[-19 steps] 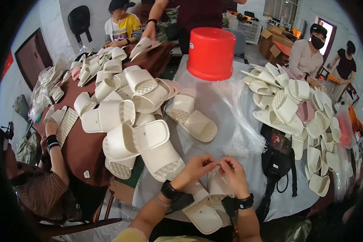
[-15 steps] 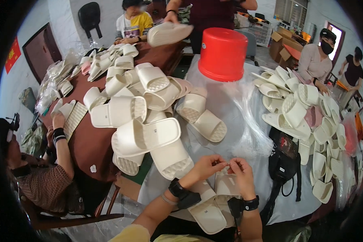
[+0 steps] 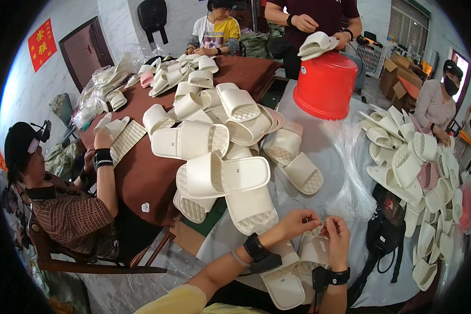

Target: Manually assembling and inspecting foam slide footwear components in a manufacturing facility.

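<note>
1. The left hand has its thumb and fingertips drawn into a narrow pinch; what lies between them is too small to tell.
2. The right hand faces it, also pinched narrow, its fingertips just beside the left's; I cannot tell what it holds.
3. Below the hands, at the near table edge, two cream slide slippers lie side by side. The left slide shows a small dark printed mark on its footbed; the right slide is partly covered by the right hand.
4. A black wristband on the right wrist carries a small pale emblem.
5. Ahead and to the left is a slipper heap; its topmost slide and another behind it bear dark printed marks.
6. Beyond the right hand lie a bundle of clear plastic strands and a black bag with a reddish printed panel.
7. An upturned red bucket has a small round pale sticker on its side; slippers rest on top.
8. A white label sits on the brown tablecloth.
9. On the far-left wall, a red poster bears yellow characters.
</note>
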The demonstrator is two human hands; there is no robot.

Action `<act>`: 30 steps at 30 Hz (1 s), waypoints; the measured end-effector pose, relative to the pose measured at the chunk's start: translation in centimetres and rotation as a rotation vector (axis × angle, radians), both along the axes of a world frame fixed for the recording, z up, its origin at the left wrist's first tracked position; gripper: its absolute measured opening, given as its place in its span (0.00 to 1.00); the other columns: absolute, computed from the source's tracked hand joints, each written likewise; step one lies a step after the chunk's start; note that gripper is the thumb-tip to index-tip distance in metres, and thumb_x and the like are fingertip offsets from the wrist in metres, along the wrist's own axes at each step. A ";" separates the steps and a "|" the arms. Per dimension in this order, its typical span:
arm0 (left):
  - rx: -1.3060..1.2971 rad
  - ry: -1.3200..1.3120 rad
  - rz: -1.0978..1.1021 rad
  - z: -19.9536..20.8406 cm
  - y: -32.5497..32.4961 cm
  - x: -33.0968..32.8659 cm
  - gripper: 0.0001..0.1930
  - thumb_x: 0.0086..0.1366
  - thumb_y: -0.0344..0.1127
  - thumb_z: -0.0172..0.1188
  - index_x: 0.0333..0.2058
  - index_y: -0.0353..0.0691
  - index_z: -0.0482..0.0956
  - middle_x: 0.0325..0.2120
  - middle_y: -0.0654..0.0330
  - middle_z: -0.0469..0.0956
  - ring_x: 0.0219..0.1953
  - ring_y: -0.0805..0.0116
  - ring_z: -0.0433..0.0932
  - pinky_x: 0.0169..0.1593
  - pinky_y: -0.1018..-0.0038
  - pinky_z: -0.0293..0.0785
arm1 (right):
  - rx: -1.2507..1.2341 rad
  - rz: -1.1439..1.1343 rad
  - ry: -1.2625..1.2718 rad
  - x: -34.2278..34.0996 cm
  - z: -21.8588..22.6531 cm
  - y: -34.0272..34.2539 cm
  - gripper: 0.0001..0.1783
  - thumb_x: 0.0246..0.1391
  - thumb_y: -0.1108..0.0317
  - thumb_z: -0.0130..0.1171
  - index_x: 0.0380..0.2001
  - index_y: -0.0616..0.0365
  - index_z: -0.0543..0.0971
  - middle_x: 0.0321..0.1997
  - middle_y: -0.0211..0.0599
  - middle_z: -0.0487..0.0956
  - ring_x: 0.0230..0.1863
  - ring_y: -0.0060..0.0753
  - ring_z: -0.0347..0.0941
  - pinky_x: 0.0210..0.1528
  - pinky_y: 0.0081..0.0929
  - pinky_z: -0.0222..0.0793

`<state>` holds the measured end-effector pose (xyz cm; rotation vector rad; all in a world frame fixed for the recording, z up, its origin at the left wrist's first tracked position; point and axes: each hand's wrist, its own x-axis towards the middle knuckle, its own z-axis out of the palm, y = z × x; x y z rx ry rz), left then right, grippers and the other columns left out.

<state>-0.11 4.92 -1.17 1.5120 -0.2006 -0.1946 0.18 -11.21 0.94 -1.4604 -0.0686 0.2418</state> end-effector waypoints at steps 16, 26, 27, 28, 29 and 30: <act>-0.001 0.000 0.039 0.1 0.2 -0.1 0.09 0.59 0.36 0.55 0.31 0.35 0.75 0.22 0.69 0.72 0.25 0.83 0.65 0.28 0.84 0.62 | -0.070 0.055 -0.033 0.1 0.0 0.0 0.08 0.55 0.66 0.49 0.30 0.60 0.70 0.25 0.25 0.68 0.25 0.16 0.64 0.30 0.16 0.64; -0.013 0.030 -0.002 0.1 0.0 -0.3 0.11 0.59 0.38 0.55 0.33 0.35 0.74 0.24 0.68 0.72 0.27 0.82 0.66 0.31 0.83 0.64 | -0.066 0.012 -0.054 0.0 -0.1 0.0 0.08 0.54 0.68 0.48 0.30 0.63 0.70 0.24 0.29 0.70 0.25 0.18 0.66 0.30 0.16 0.65; -0.038 0.060 0.002 0.2 0.1 -0.3 0.11 0.59 0.38 0.55 0.33 0.35 0.74 0.24 0.68 0.72 0.27 0.81 0.66 0.31 0.83 0.64 | -0.069 0.010 -0.050 0.0 -0.2 0.0 0.08 0.54 0.68 0.48 0.30 0.63 0.70 0.24 0.29 0.70 0.25 0.18 0.66 0.30 0.16 0.65; -0.040 0.064 -0.002 0.2 0.1 -0.2 0.11 0.59 0.38 0.55 0.33 0.35 0.74 0.24 0.68 0.72 0.27 0.81 0.66 0.31 0.83 0.64 | -0.094 0.033 -0.073 0.1 -0.3 0.0 0.08 0.54 0.68 0.48 0.30 0.63 0.70 0.25 0.29 0.70 0.25 0.18 0.66 0.30 0.16 0.64; -0.034 0.032 0.006 0.2 0.1 0.0 0.11 0.59 0.38 0.55 0.33 0.35 0.74 0.23 0.68 0.71 0.26 0.82 0.65 0.30 0.83 0.63 | -0.118 0.056 -0.095 0.2 -0.3 -0.1 0.08 0.54 0.68 0.48 0.30 0.62 0.70 0.25 0.29 0.70 0.25 0.18 0.66 0.31 0.16 0.64; -0.028 0.004 0.015 0.2 0.1 -0.1 0.10 0.59 0.38 0.55 0.33 0.35 0.74 0.23 0.69 0.71 0.26 0.82 0.65 0.29 0.83 0.62 | -0.121 0.052 -0.086 0.1 0.1 0.1 0.08 0.54 0.68 0.48 0.30 0.62 0.70 0.25 0.29 0.70 0.25 0.18 0.66 0.31 0.16 0.64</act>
